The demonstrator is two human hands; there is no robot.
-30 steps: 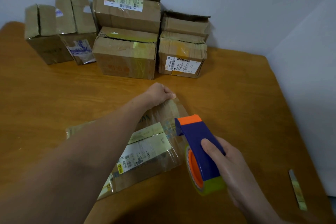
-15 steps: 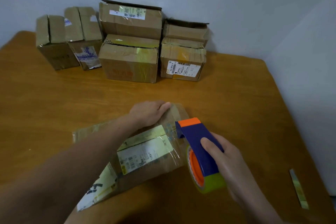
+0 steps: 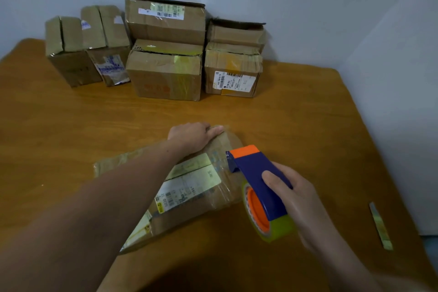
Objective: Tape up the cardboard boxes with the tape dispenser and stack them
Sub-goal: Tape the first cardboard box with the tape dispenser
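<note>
- The flat box [image 3: 189,187] lies on the wooden table [image 3: 308,114] just below the middle of the view. It is wrapped in glossy clear tape, with a pale printed label [image 3: 189,185] on top.
- The left hand [image 3: 192,135] lies on the box's far end, at its 12 o'clock. The thumb is laid along the edge, and the fingers seem to curl over it, though their tips are hidden.
- The tape dispenser [image 3: 258,187], blue with an orange front, sits at the box's 3 o'clock. Its nose is at the box's right edge.
- The right hand [image 3: 291,199] is wrapped around the dispenser's blue handle, thumb on top.
- The yellowish tape roll [image 3: 272,225] on an orange hub hangs at the dispenser's near end.
- At 12 o'clock, against the wall [image 3: 308,7], two pairs of stacked boxes [image 3: 166,78] stand side by side.
- Two narrow boxes [image 3: 71,54] stand at 10 o'clock.
- A loose strip of tape [image 3: 379,225] lies at 4 o'clock, near the table's right edge.
</note>
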